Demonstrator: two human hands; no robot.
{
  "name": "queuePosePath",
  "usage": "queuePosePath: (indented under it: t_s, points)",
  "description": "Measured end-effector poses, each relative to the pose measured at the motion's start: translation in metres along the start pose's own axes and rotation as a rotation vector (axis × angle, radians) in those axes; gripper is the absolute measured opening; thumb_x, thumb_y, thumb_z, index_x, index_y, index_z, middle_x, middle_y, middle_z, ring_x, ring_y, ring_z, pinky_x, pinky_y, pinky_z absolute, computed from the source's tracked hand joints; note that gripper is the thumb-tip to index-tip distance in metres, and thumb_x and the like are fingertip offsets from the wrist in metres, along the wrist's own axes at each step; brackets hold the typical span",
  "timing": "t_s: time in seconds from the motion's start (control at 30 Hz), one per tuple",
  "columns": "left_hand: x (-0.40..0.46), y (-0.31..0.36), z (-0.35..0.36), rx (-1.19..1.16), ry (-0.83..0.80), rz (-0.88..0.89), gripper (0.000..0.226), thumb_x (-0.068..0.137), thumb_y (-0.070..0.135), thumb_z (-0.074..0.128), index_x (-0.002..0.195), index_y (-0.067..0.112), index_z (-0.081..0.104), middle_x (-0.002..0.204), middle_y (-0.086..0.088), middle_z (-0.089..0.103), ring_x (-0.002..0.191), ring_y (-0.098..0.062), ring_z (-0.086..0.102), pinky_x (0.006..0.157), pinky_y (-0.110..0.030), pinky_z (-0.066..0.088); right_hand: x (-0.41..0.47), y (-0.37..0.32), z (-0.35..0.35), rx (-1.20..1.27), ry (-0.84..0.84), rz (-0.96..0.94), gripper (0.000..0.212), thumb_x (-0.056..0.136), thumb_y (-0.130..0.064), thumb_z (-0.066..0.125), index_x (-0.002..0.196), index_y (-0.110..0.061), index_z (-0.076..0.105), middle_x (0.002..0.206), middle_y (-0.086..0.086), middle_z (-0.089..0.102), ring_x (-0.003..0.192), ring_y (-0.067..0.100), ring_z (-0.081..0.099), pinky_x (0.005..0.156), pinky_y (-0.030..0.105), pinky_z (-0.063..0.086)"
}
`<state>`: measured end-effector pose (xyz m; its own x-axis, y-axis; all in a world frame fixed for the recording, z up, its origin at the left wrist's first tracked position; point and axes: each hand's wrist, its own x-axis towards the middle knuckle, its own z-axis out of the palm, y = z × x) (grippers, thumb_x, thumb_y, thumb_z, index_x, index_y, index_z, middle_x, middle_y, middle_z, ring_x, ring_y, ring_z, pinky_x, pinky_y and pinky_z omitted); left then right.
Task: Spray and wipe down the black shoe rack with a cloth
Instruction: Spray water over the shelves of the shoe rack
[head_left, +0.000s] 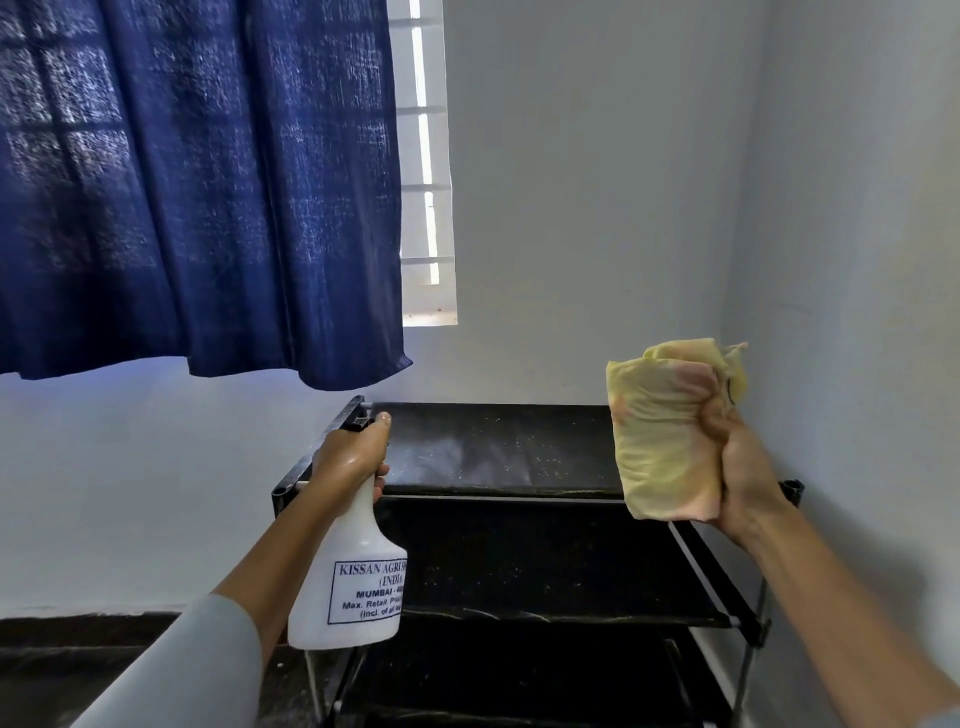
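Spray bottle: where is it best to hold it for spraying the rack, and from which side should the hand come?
Probably at the narrow neck just under the black head, as the left hand does now, coming from behind. The bottle is upright, widening below, with its nozzle toward the rack.

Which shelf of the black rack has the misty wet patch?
The top shelf: a pale spray haze sits near the spray bottle; the lower shelves show none.

Bottle (347, 582) left, cloth (667, 431) right
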<state>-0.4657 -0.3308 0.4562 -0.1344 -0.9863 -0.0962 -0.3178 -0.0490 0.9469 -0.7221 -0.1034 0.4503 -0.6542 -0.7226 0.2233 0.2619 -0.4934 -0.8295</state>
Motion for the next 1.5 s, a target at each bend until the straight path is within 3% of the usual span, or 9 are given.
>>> queuePosePath:
  t_s: [0.13, 0.3, 0.43, 0.6, 0.73, 0.87, 1.0, 1.17, 1.5]
  points:
    - [0.0, 0.0, 0.004, 0.053, -0.059, -0.009, 0.043, 0.09, 0.049, 0.05, 0.086, 0.007, 0.056, 0.07, -0.009, 0.056, 0.054, -0.02, 0.051, 0.05, -0.026, 0.043, -0.001, -0.004, -0.005, 0.017, 0.009, 0.002, 0.039, 0.101, -0.031, 0.035, 0.131, -0.011, 0.052, 0.115, 0.012, 0.067, 0.092, 0.023, 0.071, 0.064, 0.035, 0.058]
    - [-0.006, -0.002, 0.017, 0.054, -0.135, -0.015, 0.042, 0.087, 0.048, 0.054, 0.071, 0.009, 0.055, 0.058, -0.007, 0.054, 0.045, -0.021, 0.049, 0.048, -0.025, 0.042, -0.004, -0.008, -0.01, 0.046, 0.013, -0.008, 0.03, 0.102, -0.03, 0.032, 0.108, -0.017, 0.059, 0.086, 0.001, 0.075, 0.076, 0.016, 0.072, 0.056, 0.03, 0.058]
    - [-0.017, 0.003, 0.025, 0.071, -0.325, -0.107, 0.044, 0.093, 0.046, 0.048, 0.071, 0.009, 0.055, 0.061, -0.008, 0.056, 0.05, -0.02, 0.052, 0.049, -0.025, 0.041, -0.006, -0.01, -0.017, 0.039, 0.01, -0.011, 0.031, 0.103, -0.029, 0.031, 0.108, -0.018, 0.059, 0.086, 0.0, 0.075, 0.077, 0.015, 0.072, 0.057, 0.03, 0.058]
    - [-0.025, 0.006, 0.037, 0.063, -0.318, -0.077, 0.039, 0.092, 0.042, 0.051, 0.066, 0.013, 0.047, 0.053, -0.002, 0.044, 0.044, -0.014, 0.04, 0.045, -0.023, 0.035, -0.009, -0.013, -0.022, 0.033, 0.009, -0.002, 0.032, 0.103, -0.031, 0.031, 0.106, -0.018, 0.06, 0.085, 0.001, 0.075, 0.076, 0.016, 0.072, 0.057, 0.029, 0.058]
    - [-0.036, 0.018, 0.042, 0.031, -0.399, -0.108, 0.044, 0.095, 0.044, 0.046, 0.067, 0.01, 0.052, 0.054, -0.005, 0.055, 0.052, -0.019, 0.05, 0.055, -0.028, 0.042, -0.01, -0.017, -0.024, 0.03, 0.005, -0.013, 0.033, 0.103, -0.029, 0.029, 0.103, -0.02, 0.06, 0.084, 0.0, 0.075, 0.076, 0.015, 0.072, 0.057, 0.029, 0.058]
    - [-0.035, 0.022, 0.048, 0.001, -0.367, -0.072, 0.042, 0.095, 0.043, 0.045, 0.067, 0.012, 0.049, 0.057, -0.005, 0.051, 0.049, -0.017, 0.047, 0.044, -0.025, 0.037, -0.011, -0.02, -0.026, 0.043, 0.022, -0.021, 0.031, 0.102, -0.028, 0.031, 0.107, -0.021, 0.061, 0.09, 0.002, 0.075, 0.08, 0.018, 0.072, 0.059, 0.032, 0.058]
    - [-0.029, 0.024, 0.056, -0.028, -0.303, -0.022, 0.041, 0.093, 0.041, 0.05, 0.064, 0.012, 0.048, 0.051, -0.003, 0.046, 0.045, -0.017, 0.042, 0.046, -0.024, 0.037, -0.012, -0.021, -0.029, 0.042, 0.026, -0.02, 0.031, 0.102, -0.028, 0.031, 0.107, -0.019, 0.061, 0.09, 0.002, 0.075, 0.081, 0.018, 0.072, 0.059, 0.031, 0.058]
    - [-0.031, 0.034, 0.062, -0.084, -0.414, -0.089, 0.04, 0.094, 0.043, 0.049, 0.076, 0.007, 0.055, 0.065, -0.01, 0.057, 0.054, -0.022, 0.054, 0.054, -0.03, 0.044, -0.014, -0.023, -0.032, 0.062, 0.055, -0.012, 0.03, 0.102, -0.028, 0.032, 0.108, -0.02, 0.06, 0.088, 0.002, 0.075, 0.077, 0.016, 0.072, 0.056, 0.029, 0.057]
    - [-0.031, 0.03, 0.076, -0.108, -0.372, -0.045, 0.04, 0.093, 0.041, 0.051, 0.07, 0.009, 0.052, 0.059, -0.008, 0.052, 0.048, -0.02, 0.049, 0.046, -0.026, 0.04, -0.021, -0.025, -0.043, 0.078, 0.089, -0.021, 0.03, 0.102, -0.029, 0.033, 0.112, -0.02, 0.059, 0.09, 0.002, 0.073, 0.074, 0.014, 0.072, 0.053, 0.027, 0.056]
